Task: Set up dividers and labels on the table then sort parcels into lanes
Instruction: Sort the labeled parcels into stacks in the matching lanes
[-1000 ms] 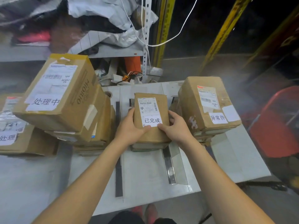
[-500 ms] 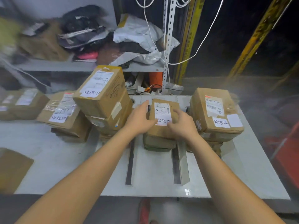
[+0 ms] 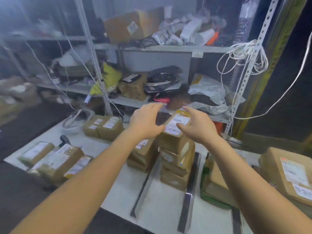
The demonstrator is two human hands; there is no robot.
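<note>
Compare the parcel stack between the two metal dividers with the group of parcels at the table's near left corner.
The stack rises several parcels high; the left group lies low, side by side. The stack sits between the dividers; the left group lies outside them, further left. Both are brown cardboard with white labels.

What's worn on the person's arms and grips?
Nothing visible: left grip and right grip are ungloved, no rings, watch or bands showing. Left forearm and right forearm are bare to the frame edge: no sleeves, cables or markings. Blur could hide small details.
</note>
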